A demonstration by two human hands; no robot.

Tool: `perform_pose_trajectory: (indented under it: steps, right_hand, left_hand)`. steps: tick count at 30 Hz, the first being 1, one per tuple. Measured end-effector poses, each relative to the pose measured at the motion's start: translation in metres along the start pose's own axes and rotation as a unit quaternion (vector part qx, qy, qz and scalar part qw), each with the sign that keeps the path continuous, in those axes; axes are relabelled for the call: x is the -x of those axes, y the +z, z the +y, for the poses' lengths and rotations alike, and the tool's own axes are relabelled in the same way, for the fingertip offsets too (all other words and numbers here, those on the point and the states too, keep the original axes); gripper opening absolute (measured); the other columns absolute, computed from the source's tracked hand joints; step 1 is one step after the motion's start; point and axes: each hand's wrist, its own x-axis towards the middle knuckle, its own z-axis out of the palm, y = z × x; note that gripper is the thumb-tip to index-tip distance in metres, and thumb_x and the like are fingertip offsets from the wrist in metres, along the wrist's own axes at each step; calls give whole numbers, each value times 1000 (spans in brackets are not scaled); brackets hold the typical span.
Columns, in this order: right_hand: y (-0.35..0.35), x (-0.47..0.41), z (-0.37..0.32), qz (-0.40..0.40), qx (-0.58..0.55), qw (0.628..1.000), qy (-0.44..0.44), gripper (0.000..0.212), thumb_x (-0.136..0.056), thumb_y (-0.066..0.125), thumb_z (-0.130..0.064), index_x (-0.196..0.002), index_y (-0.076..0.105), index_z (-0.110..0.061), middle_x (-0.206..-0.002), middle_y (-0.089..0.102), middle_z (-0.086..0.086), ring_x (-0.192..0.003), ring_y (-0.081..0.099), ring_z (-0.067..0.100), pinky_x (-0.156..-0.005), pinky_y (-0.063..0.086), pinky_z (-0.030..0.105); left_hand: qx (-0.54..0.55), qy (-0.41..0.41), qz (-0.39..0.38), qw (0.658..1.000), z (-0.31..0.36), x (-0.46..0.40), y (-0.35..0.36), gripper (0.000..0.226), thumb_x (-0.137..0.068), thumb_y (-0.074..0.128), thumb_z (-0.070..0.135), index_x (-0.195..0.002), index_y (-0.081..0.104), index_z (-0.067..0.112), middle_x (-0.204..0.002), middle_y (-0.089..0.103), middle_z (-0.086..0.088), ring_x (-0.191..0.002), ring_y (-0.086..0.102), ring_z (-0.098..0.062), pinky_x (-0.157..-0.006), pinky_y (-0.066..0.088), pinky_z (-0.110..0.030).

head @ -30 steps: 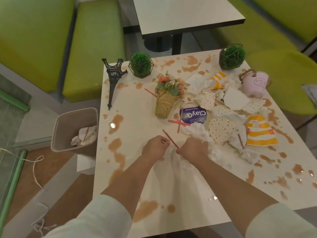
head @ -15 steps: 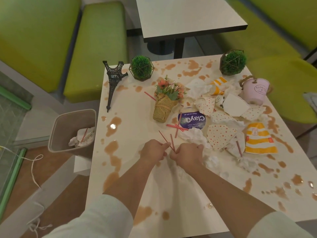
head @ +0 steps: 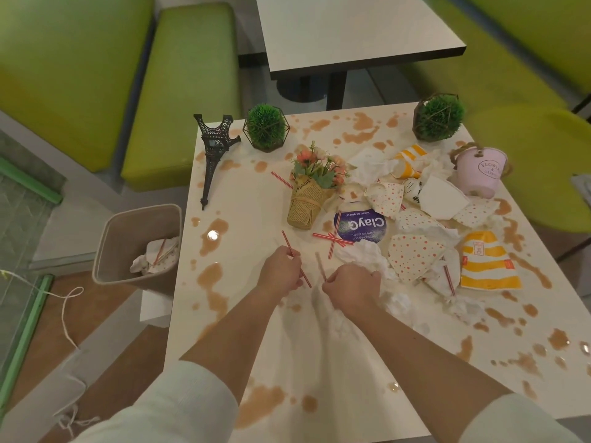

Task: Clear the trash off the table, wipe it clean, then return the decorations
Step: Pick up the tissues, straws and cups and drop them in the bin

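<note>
Head view: hands (head: 315, 281) each seemingly pinch a straw (head: 295, 263).

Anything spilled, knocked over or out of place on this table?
Yes. Brown puddles cover the table. The Eiffel Tower model lies on its side at the left edge, and the pink pot is tipped over among crumpled cups and napkins.

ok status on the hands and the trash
Left hand grips a red straw. Right hand pinches another. Crumpled cups, tissues unclear. Spills across table.
</note>
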Motion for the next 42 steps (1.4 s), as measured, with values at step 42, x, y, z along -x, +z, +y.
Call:
perform_pose_trajectory:
  steps: [42]
  right_hand:
    - [56, -18, -375, -112, -368, 921, -67, 4, -87, 66, -22, -91, 67, -21, -90, 69, 1, -78, 67, 22, -79, 58, 40]
  left_hand:
    - [131, -94, 112, 981, -114, -80, -330, 15, -98, 53, 26, -94, 60, 13, -86, 62, -11, -52, 61, -24, -62, 58, -44]
